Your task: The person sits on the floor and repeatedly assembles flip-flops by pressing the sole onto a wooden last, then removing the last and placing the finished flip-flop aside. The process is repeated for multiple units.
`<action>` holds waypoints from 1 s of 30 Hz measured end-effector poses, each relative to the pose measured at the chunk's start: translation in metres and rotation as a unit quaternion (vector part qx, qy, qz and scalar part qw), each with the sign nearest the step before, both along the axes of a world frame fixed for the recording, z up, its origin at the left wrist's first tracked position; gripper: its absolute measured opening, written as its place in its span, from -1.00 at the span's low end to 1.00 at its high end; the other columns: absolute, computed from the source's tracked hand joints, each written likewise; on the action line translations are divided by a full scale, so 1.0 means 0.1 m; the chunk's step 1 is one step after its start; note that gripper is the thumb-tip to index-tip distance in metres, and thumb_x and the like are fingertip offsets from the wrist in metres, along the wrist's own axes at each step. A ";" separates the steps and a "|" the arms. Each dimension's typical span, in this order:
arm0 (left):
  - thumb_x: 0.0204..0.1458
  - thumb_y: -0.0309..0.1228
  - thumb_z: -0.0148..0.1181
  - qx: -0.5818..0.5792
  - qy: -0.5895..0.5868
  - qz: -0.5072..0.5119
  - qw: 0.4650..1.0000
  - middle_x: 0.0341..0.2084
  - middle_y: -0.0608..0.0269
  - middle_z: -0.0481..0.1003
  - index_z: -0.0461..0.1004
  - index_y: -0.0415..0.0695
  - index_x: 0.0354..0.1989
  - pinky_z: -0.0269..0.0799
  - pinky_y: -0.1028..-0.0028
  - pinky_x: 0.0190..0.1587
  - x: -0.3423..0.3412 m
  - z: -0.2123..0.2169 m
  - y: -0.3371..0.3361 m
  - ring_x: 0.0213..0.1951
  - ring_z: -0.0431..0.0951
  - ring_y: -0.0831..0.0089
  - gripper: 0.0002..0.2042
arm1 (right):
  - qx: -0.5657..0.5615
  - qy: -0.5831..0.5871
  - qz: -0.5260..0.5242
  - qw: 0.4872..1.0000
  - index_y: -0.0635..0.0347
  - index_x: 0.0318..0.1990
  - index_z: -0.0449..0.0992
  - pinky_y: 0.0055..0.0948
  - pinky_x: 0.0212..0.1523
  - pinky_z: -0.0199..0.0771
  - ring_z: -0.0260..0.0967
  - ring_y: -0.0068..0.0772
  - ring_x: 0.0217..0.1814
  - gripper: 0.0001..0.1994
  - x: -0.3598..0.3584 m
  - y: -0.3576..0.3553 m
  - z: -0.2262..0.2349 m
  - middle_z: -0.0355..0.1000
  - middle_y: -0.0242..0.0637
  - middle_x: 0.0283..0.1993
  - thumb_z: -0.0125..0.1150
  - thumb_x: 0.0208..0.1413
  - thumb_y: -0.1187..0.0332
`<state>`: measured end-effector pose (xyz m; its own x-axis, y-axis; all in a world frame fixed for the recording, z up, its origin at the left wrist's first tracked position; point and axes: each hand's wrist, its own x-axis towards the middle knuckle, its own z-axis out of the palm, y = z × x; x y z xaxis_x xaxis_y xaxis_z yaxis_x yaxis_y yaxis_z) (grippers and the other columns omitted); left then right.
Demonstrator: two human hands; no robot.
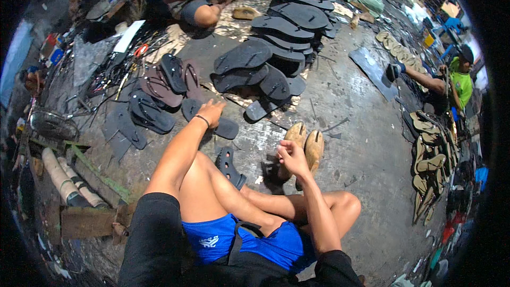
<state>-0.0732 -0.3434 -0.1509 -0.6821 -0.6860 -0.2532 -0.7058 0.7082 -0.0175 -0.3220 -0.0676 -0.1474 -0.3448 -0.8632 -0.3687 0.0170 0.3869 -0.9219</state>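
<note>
The person sits on the workshop floor (345, 106). The left hand (211, 111) reaches forward, fingers curled down onto a dark sandal sole (223, 126) lying on the floor; whether it truly grips the sole cannot be told. The right hand (290, 155) is loosely clenched just above two tan wooden shoe lasts (307, 146), seemingly empty. A black strapped sandal (229, 166) leans by the left knee. Ahead rises a stack of black soles (297, 16). A white flat rectangular packet (128, 35) lies at upper left near red-handled scissors (141, 49). Small coloured boxes at the far right rim are too blurred to make out, and a co-worker (459, 79) there is partly cut off
</note>
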 end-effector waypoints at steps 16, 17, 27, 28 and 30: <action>0.03 -0.27 0.31 0.042 0.282 0.085 0.955 -0.02 -0.05 0.50 0.36 -0.15 0.12 0.39 0.09 0.08 -0.14 0.56 0.07 0.07 0.47 -0.03 -0.52 | -0.075 -0.345 -0.320 0.879 0.33 -0.10 0.43 -0.37 -0.31 0.62 0.49 -0.34 -0.30 -0.73 0.40 -1.13 -0.42 0.46 -0.20 -0.24 0.28 0.19 0.33; 0.04 -0.28 0.30 0.065 0.310 0.069 0.946 -0.06 -0.10 0.51 0.37 -0.20 0.09 0.41 0.10 0.06 -0.18 0.56 0.07 0.02 0.50 -0.06 -0.53 | -0.049 -0.323 -0.273 0.905 0.32 -0.09 0.41 -0.36 -0.29 0.63 0.48 -0.37 -0.29 -0.72 0.44 -0.86 -0.36 0.46 -0.22 -0.21 0.29 0.18 0.32; -0.24 0.07 0.52 0.298 0.470 -0.058 0.829 0.21 -0.56 0.19 -0.25 -0.25 0.44 0.24 0.11 0.29 -0.91 1.63 1.67 0.27 0.28 -0.25 0.23 | -0.159 0.081 -0.249 0.952 0.28 -0.21 0.33 -0.46 -0.34 0.43 0.38 -0.46 -0.28 -0.72 1.11 0.64 0.56 0.40 -0.23 -0.24 0.36 0.09 0.42; -0.21 0.05 0.51 0.222 0.520 -0.080 0.821 0.22 -0.55 0.17 -0.29 -0.27 0.43 0.24 0.10 0.28 -0.91 1.62 1.89 0.25 0.29 -0.28 0.23 | -0.172 0.185 -0.219 0.942 0.29 -0.20 0.33 -0.41 -0.30 0.43 0.39 -0.36 -0.24 -0.71 1.15 0.70 0.63 0.37 -0.18 -0.24 0.38 0.07 0.42; -0.14 -0.01 0.48 0.283 0.541 0.074 0.788 0.11 -0.44 0.33 -0.20 -0.29 0.41 0.32 0.12 0.21 -0.91 1.75 2.26 0.16 0.41 -0.23 0.12 | -0.210 0.355 -0.126 0.902 0.30 -0.16 0.38 -0.16 -0.11 0.37 0.34 -0.01 -0.12 -0.62 1.16 0.91 0.63 0.34 -0.04 -0.21 0.45 -0.07 0.41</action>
